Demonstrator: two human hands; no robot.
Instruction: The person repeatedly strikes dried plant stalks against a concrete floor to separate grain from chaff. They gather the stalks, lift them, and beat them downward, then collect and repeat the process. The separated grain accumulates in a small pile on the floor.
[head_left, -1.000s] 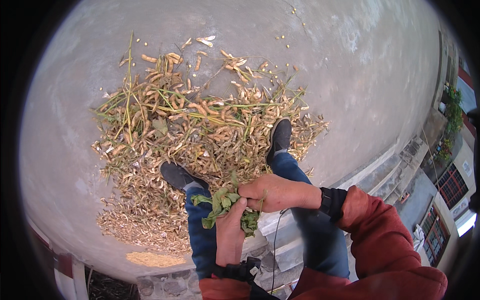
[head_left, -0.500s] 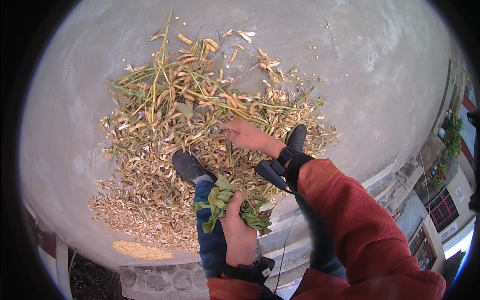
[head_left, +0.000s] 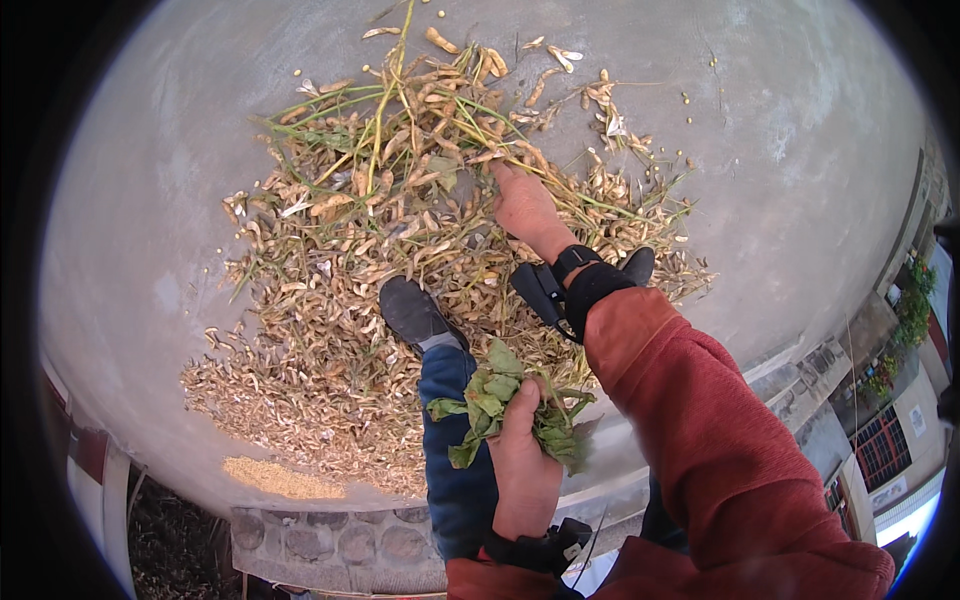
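Observation:
My left hand (head_left: pixel 525 470) is closed round a bunch of wilted green leaves (head_left: pixel 490 395), held above my left knee. Farther forward, my right hand (head_left: pixel 527 208) reaches into the pile of dry soybean pods (head_left: pixel 330 310). Its fingers are bent together at the pods beside long yellow-green bean stalks (head_left: pixel 383 120). The fingertips are partly hidden, so what they pinch cannot be made out.
My left shoe (head_left: pixel 415 315) and right shoe (head_left: pixel 637 265) stand at the pile. Shelled yellow beans (head_left: pixel 285 478) lie at the near left, by a stone-faced edge (head_left: pixel 350 545). Loose pods and beans dot the concrete floor (head_left: pixel 780 190). Buildings and plants (head_left: pixel 912 300) appear at right.
My right hand has moved forward over the pile to the stalks. My left hand still holds the leaves and sits slightly farther right in the picture. The whole view has shifted.

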